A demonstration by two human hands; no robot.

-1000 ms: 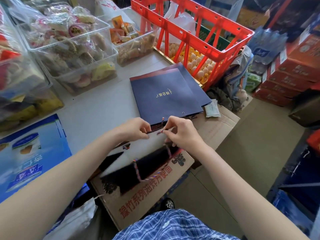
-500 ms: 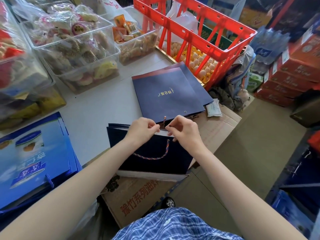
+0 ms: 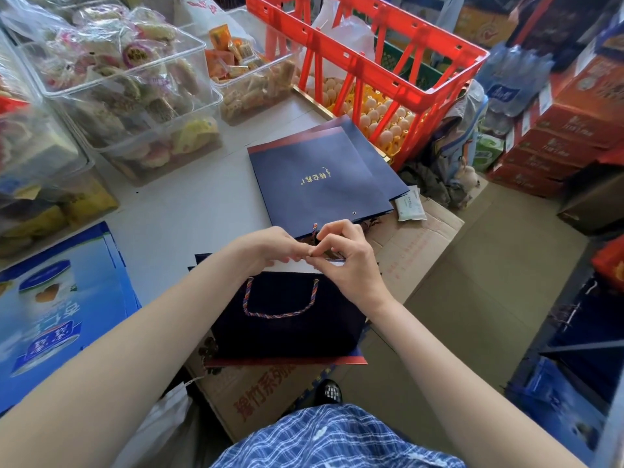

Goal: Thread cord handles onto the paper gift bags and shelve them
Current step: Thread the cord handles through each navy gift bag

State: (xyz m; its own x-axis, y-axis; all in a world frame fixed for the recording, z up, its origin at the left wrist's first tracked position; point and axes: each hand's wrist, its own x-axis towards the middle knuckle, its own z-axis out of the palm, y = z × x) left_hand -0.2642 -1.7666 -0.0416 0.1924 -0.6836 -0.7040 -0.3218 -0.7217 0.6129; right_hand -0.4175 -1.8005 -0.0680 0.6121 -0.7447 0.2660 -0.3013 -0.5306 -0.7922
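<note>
Hands: your left hand (image 3: 270, 246) and right hand (image 3: 347, 261) meet at the top edge of the near gift bag (image 3: 287, 319), at centre of view; right fingertips pinch a cord end (image 3: 314, 231) that sticks up, left fingers curl on the bag's rim.

Near gift bag: dark navy, flat on a carton (image 3: 415, 244) at the bench (image 3: 189, 211) edge; one cord handle (image 3: 280, 300) already loops across its front face.

Step, judged: second handle being threaded. Next move calls for feeding the end through the eyelet and securing it.

At 12 o'clock: stacked bags (image 3: 317, 177) without handles. At 1 o'clock: red crate (image 3: 368, 52).
</note>
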